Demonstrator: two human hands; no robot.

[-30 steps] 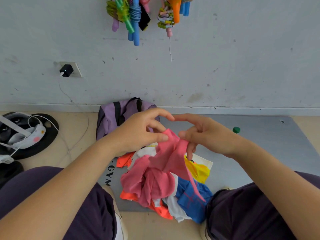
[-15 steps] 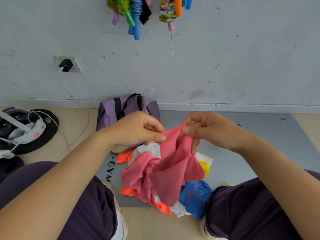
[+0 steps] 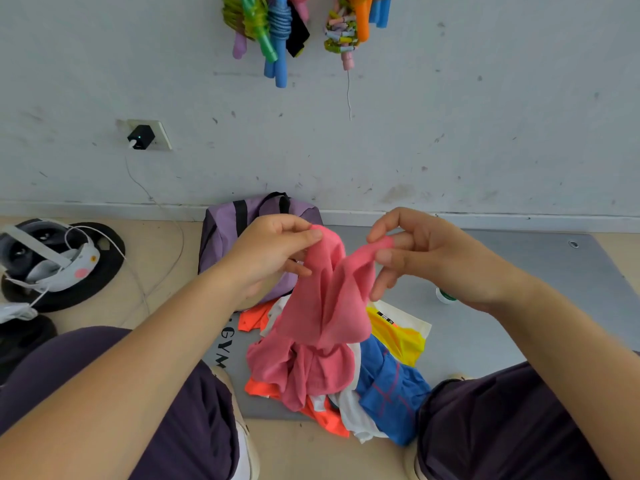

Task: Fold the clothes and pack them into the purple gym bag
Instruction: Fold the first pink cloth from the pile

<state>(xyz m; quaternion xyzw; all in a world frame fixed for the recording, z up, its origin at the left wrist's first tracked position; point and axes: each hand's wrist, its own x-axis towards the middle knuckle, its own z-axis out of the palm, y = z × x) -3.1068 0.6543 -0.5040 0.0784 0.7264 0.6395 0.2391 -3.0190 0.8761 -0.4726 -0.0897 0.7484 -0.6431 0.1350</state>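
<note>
A pink garment (image 3: pixel 325 306) hangs between my hands above a pile of clothes. My left hand (image 3: pixel 273 251) pinches its upper edge with thumb and fingers. My right hand (image 3: pixel 419 254) pinches another part of the same edge, a little to the right. The garment's lower part droops onto the pile, which holds orange (image 3: pixel 325 415), white, blue (image 3: pixel 388 393) and yellow (image 3: pixel 398 336) pieces. The purple gym bag (image 3: pixel 235 233) with black straps stands against the wall, behind my left hand and partly hidden by it.
The pile lies on a grey mat (image 3: pixel 519 289) between my knees. A small green-and-white cap (image 3: pixel 445 296) sits on the mat near my right wrist. A headset on a black disc (image 3: pixel 62 265) with white cables lies at the left. Skipping ropes (image 3: pixel 277 26) hang on the wall.
My hands have moved apart along the pink garment's edge, spreading the cloth between them and lifting it slightly.
</note>
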